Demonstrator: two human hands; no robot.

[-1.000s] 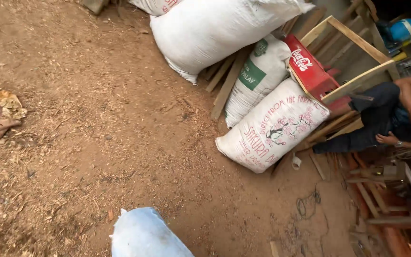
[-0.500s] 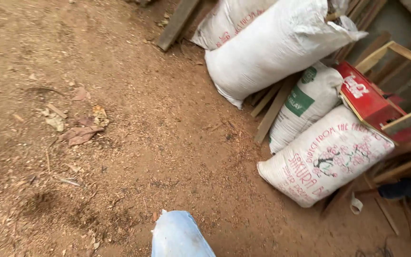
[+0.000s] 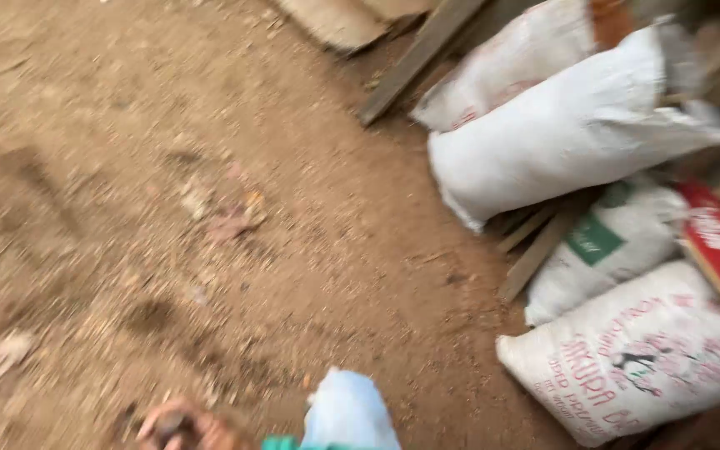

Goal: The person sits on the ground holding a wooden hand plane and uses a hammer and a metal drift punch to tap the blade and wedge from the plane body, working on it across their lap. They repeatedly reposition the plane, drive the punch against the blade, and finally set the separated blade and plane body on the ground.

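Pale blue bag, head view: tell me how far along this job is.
Done: several filled sacks already lie piled at right, beside loose planks. In hand: the pale blue bag is at the bottom edge over bare dirt, apart from that pile. A blurred shape beside it may be a hand, and no grip is visible. Left: if the bag belongs with the sacks, it is not there yet.

A pale blue-white plastic bag (image 3: 348, 412) bulged upright at the bottom edge, blurred, over the dirt floor (image 3: 168, 208).
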